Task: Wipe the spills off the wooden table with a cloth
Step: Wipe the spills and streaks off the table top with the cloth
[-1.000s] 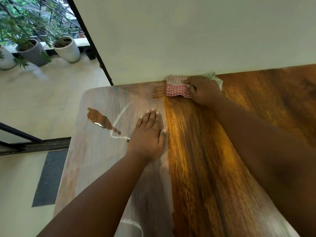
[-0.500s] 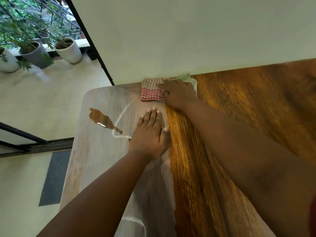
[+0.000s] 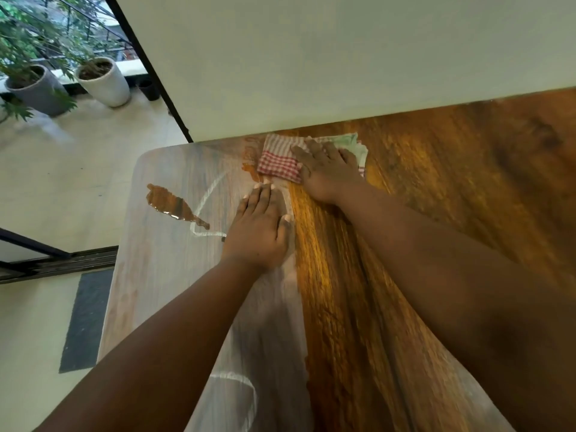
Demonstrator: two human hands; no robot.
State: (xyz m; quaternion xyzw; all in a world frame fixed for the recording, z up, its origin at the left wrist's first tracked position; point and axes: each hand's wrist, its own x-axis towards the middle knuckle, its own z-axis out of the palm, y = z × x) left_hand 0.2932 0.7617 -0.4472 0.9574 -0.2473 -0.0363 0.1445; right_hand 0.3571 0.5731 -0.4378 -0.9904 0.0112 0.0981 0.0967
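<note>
Two flat hands — right (image 3: 327,169) on checked cloth (image 3: 280,162), left (image 3: 258,226) on glossy wooden table (image 3: 436,198)

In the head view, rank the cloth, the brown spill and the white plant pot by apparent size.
1. cloth, partly under the right hand
2. brown spill and white plant pot: look similar; the pot stands farther off, so unranked.

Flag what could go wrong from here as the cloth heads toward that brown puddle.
The brown puddle lies near the wooden table's left edge, so a leftward sweep may push liquid over onto the floor. The left hand rests flat between the cloth and the puddle, likely blocking the stroke. The right hand covers only part of the cloth, which could leave streaks.
</note>
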